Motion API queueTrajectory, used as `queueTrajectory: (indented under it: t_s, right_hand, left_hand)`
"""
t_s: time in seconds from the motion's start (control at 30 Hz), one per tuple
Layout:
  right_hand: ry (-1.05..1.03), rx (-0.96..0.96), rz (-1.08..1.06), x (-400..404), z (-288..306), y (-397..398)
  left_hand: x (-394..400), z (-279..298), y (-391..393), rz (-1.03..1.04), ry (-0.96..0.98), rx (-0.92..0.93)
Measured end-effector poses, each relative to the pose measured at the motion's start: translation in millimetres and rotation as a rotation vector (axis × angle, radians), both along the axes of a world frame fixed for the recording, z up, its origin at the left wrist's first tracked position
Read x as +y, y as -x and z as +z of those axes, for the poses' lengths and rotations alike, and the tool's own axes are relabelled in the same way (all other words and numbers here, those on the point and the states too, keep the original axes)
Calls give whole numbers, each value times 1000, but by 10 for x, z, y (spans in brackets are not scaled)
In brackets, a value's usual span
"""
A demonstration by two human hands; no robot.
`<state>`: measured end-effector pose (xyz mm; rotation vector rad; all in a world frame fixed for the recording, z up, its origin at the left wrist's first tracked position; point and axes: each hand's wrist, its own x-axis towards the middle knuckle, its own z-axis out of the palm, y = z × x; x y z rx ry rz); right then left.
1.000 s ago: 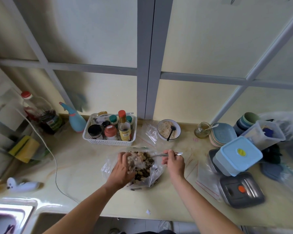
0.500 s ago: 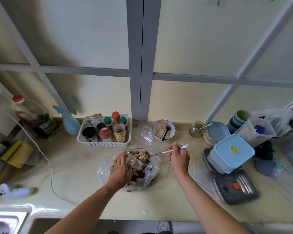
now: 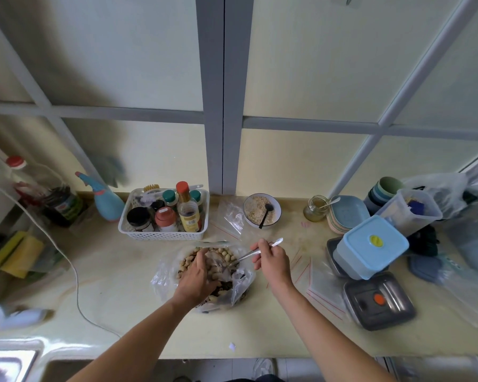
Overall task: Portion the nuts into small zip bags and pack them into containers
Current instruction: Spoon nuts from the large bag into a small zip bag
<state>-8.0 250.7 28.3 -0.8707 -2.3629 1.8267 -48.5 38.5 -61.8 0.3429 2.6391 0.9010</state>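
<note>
a: where are the nuts (image 3: 218,253)?

b: in a big clear plastic bag (image 3: 160,277) lying open on the pale countertop (image 3: 116,274), just in front of the white basket (image 3: 163,235) of bottles and jars.

a: and the hands?

b: the left hand (image 3: 195,279) is down in the bag's mouth, fingers curled onto a smaller clear bag there. the right hand (image 3: 272,261) pinches a metal spoon (image 3: 255,250), handle pointing up and to the right, bowl end dipped among the nuts.

a: any more small bags?

b: one empty zip bag (image 3: 232,216) lies flat between the basket and a bowl (image 3: 261,210) of crumbly stuff with a black spoon in it. more flat ones with red lines (image 3: 312,282) lie right of the right hand.

a: containers?

b: on the right, a light blue lidded box (image 3: 370,248) sits tilted on a metal tin; another grey tin with an orange spot (image 3: 378,300) is in front. behind them, stacked plates (image 3: 347,213), cups and a clear tub (image 3: 409,212).

a: left side?

b: a blue spray bottle (image 3: 106,201), a white cable (image 3: 75,274), the sink corner (image 3: 9,362).
</note>
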Motion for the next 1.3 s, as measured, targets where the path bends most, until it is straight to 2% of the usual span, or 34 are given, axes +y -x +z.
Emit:
queueTrajectory:
  t_s: [0.13,0.23,0.3,0.37,0.5,0.63,0.7,0.8,0.87,0.93,1.1,1.3]
  right_hand:
    - [-56,52,206,-56,57,38]
    - [-147,119,488,-103,155,3]
    - [-290,229,698,-161,181,-59]
    - [-470,380,794,-219,137,-120]
    - [-602,536,723,-243,65,-150]
    - [-551,463,788,-232,146,-92]
    - [-512,486,731,-199,191,-72]
    - [-478,500,466,-143,268,-61]
    - [-413,446,201,-88,257,-32]
    - [-430,398,42,-29,233,4]
    - [-543,290,132,-32,50,24]
    - [-574,104,424,-206,-139,-29]
  left_hand:
    - [-23,5,9,-6,0,-1]
    - [-32,12,12,-2,-20,14]
    - [-40,17,19,-15,-56,21]
    - [-48,34,33,-30,-83,17]
    - [-41,80,38,-41,-114,36]
    - [-79,94,60,-26,-113,2]
    - [-89,86,69,-6,-118,-12]
    - [-98,85,68,30,-107,-31]
    - [-117,91,67,54,-118,-36]
    - [-134,92,60,90,-123,-36]
    - [-172,128,28,196,-141,34]
    - [-212,168,-5,219,-142,44]
